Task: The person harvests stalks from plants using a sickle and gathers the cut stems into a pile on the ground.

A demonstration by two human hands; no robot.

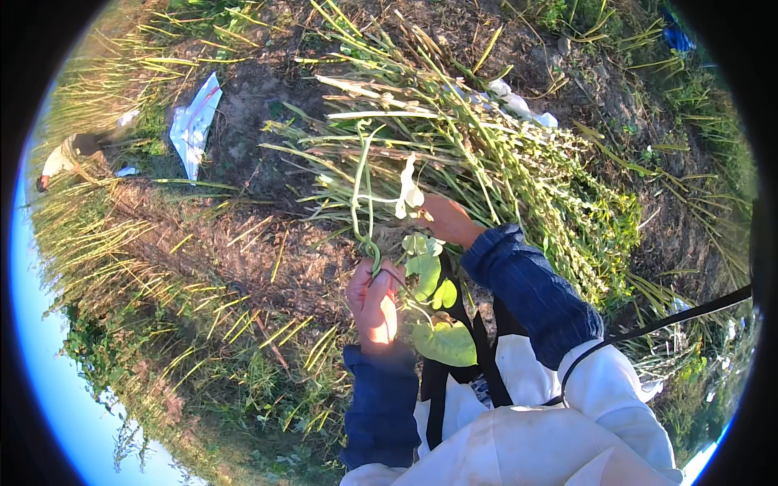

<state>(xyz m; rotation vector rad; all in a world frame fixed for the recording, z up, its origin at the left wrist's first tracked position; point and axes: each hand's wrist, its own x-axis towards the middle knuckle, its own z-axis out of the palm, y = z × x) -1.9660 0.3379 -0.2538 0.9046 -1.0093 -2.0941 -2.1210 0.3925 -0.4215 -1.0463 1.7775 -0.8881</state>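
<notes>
My left hand (374, 304) is closed, thumb against fingers, on a green vine (356, 186). The vine rises from that hand in a long loop, with a twisted part just above the fingertips. Pale and green leaves (444, 344) hang from it between my arms. Slightly farther off and to the right is my right hand (454, 220), its fingers curled beside a pale leaf (408, 190). That leaf partly covers its fingertips, so what they grip is hidden. Behind the right hand lies a large pile of cut stalks with pods (494, 138).
A bluish-white plastic sheet (194, 128) lies on the soil at the far left. White cloth or plastic (523, 105) sits behind the pile. Standing stalks (243, 324) cover the left side. Another person (65, 158) bends over at the far left. A black strap (681, 312) crosses at right.
</notes>
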